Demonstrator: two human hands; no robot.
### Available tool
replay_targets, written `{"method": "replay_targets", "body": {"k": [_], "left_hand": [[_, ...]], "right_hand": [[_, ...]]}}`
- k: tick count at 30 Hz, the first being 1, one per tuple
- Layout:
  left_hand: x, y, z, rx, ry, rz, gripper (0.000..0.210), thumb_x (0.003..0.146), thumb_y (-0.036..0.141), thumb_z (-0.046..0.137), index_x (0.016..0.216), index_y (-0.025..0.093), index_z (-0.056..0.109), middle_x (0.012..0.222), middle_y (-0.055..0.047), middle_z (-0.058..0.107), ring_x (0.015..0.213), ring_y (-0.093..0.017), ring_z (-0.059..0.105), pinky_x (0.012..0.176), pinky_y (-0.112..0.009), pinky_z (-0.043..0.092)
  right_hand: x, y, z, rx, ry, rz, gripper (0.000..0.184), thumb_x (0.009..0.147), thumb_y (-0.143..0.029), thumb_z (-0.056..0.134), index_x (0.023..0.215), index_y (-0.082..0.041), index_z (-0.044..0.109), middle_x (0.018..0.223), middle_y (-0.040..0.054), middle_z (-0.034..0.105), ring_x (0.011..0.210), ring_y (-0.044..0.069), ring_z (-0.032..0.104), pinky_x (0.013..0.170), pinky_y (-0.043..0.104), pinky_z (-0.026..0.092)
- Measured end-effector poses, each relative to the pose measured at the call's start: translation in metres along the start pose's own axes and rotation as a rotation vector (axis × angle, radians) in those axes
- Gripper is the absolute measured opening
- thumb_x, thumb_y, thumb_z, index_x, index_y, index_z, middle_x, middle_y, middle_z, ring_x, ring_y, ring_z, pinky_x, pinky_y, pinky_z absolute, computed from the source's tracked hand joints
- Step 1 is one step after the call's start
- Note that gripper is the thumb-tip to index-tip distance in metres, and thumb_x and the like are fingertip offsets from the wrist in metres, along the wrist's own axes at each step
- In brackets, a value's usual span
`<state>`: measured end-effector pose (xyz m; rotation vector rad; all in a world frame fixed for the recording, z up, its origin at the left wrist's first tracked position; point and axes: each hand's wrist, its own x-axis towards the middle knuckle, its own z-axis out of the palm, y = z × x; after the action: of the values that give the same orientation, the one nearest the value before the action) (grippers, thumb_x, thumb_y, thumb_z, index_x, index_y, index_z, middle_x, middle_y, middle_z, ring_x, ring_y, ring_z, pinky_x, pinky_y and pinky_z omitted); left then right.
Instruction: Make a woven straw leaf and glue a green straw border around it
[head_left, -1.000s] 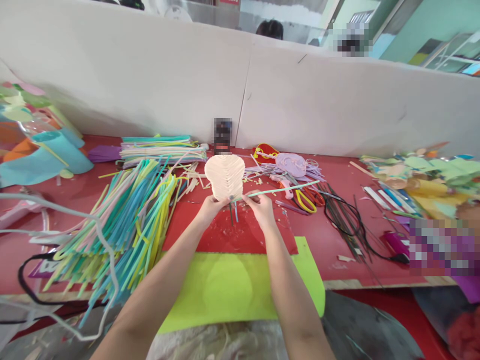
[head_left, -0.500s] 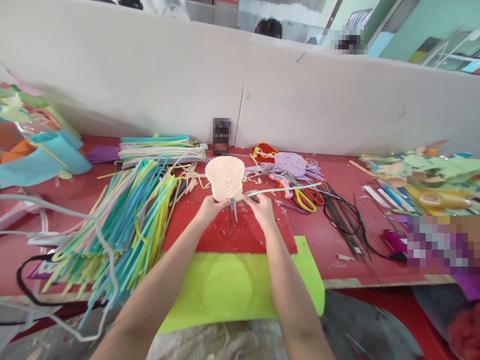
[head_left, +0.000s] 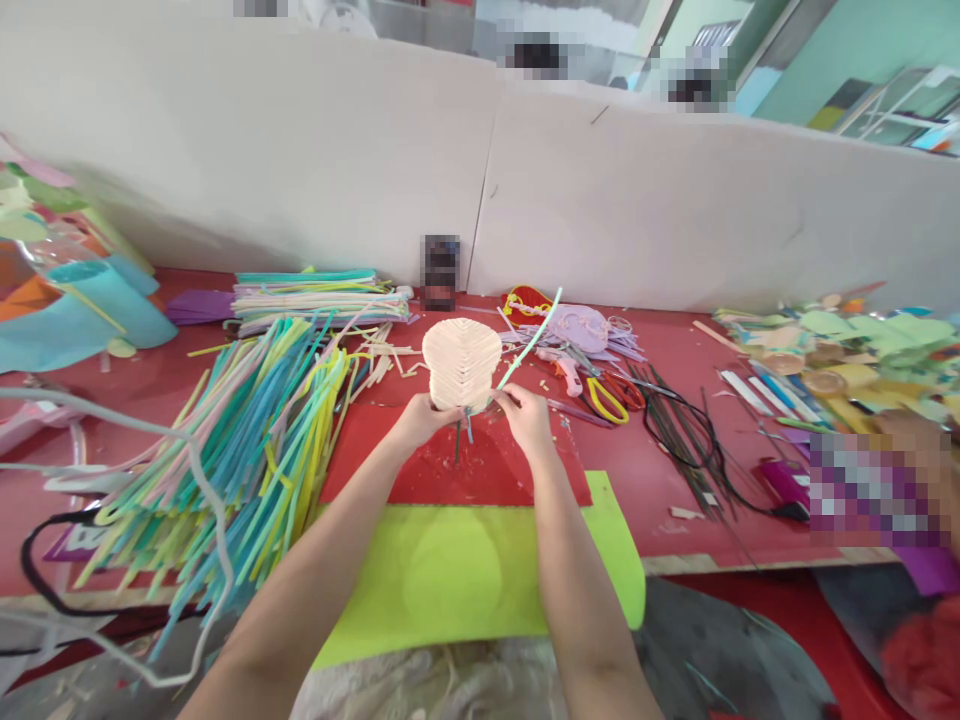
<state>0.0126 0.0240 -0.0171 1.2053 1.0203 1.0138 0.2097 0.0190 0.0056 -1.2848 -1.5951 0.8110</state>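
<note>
A cream leaf-shaped piece, made of ribbed strips meeting along a middle line, stands upright over the red mat. My left hand is closed on its lower left edge. Thin dark and blue stem ends stick out below the piece. Between its pinched fingers, my right hand grips a pale green strip close to the piece's lower right edge. The strip's free end slants up and to the right. Exactly how the strip meets the base of the piece is hidden by the fingers.
A big heap of coloured strips lies left, beside a looping white cable. On the right are yellow-handled scissors, dark wires and a purple glue gun. A white partition rises behind; another person's arm shows far right.
The pale green strip has swung from nearly level, pointing right, to slanting steeply upward. The cream piece has shifted slightly right and down in view.
</note>
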Motion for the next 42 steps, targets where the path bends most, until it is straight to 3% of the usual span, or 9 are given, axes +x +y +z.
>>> {"method": "replay_targets", "body": {"k": [8,23,36,42], "left_hand": [[0.0014,-0.0036,-0.0016,0.065,0.004,0.02,0.025,0.063,0.037,0.079,0.066,0.012,0.075,0.07,-0.007,0.074,0.07,-0.02,0.067,0.075,-0.03,0.052],[0.0021,-0.0055,-0.0003,0.053,0.032,0.032,0.025,0.065,0.038,0.077,0.068,0.013,0.074,0.071,-0.006,0.074,0.07,-0.02,0.067,0.076,-0.032,0.054],[0.0003,-0.0048,-0.0007,0.09,-0.08,0.019,0.028,0.063,0.041,0.079,0.066,0.014,0.074,0.072,-0.006,0.074,0.071,-0.021,0.067,0.077,-0.031,0.052],[-0.0045,0.0015,0.0001,0.097,-0.125,-0.007,0.027,0.064,0.04,0.079,0.071,0.013,0.075,0.071,-0.007,0.074,0.07,-0.021,0.067,0.073,-0.031,0.053]], "right_hand": [[-0.0021,-0.0024,0.0015,0.0,-0.025,-0.026,0.046,0.088,-0.063,0.048,0.065,-0.025,0.056,0.056,0.0005,0.062,0.05,0.017,0.059,0.055,0.028,0.045],[-0.003,-0.0041,0.0006,-0.054,-0.005,-0.045,0.044,0.091,-0.059,0.047,0.065,-0.024,0.054,0.055,-0.0009,0.059,0.052,0.017,0.059,0.057,0.027,0.043],[-0.0013,-0.0022,0.0007,-0.103,0.023,-0.04,0.045,0.089,-0.061,0.049,0.065,-0.023,0.055,0.05,-0.0019,0.055,0.05,0.015,0.054,0.053,0.025,0.039],[-0.0009,-0.0047,0.001,0.047,0.004,0.021,0.05,0.088,-0.063,0.048,0.059,-0.023,0.052,0.048,-0.0016,0.054,0.048,0.017,0.055,0.052,0.027,0.041]]}}
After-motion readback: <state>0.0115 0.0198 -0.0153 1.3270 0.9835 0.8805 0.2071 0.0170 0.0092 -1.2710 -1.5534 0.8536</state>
